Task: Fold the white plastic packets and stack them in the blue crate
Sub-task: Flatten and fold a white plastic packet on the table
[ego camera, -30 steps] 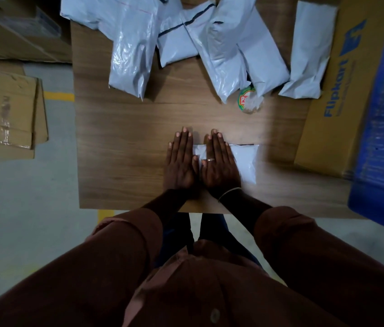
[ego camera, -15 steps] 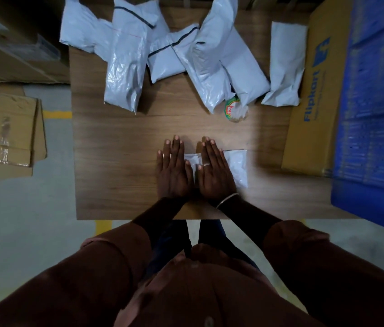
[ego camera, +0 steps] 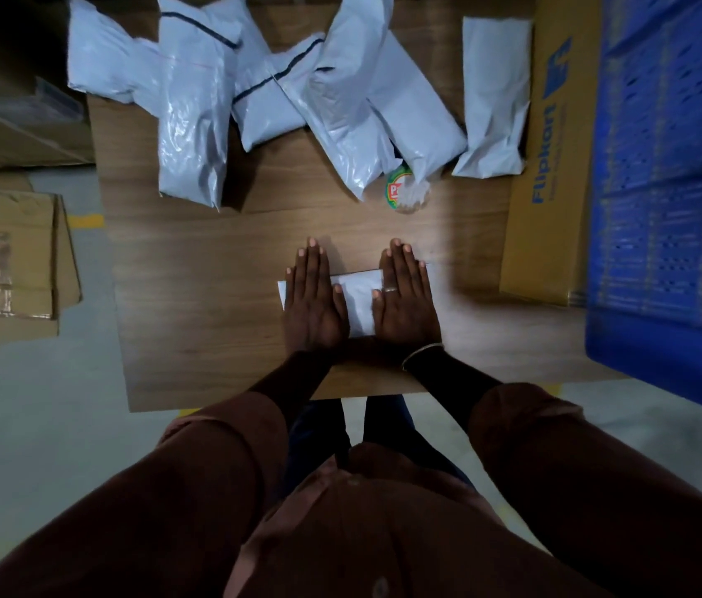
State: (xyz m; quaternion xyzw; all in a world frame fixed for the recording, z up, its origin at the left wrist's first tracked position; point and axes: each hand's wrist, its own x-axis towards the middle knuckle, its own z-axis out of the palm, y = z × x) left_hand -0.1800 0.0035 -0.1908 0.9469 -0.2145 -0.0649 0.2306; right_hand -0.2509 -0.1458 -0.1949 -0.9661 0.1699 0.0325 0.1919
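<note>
Both hands flat on a folded packet, near table edge.
Left hand and right hand press palms down, fingers straight, on a folded white packet lying on the wooden table. Loose white packets heaped along the far edge. Cardboard box at the right edge, blue crate just beyond it.

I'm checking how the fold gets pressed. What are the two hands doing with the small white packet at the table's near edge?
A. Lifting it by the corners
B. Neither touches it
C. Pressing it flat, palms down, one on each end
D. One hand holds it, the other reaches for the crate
C: the left hand and right hand lie flat, palms down, on either end of the white packet, its middle showing between them.
</note>
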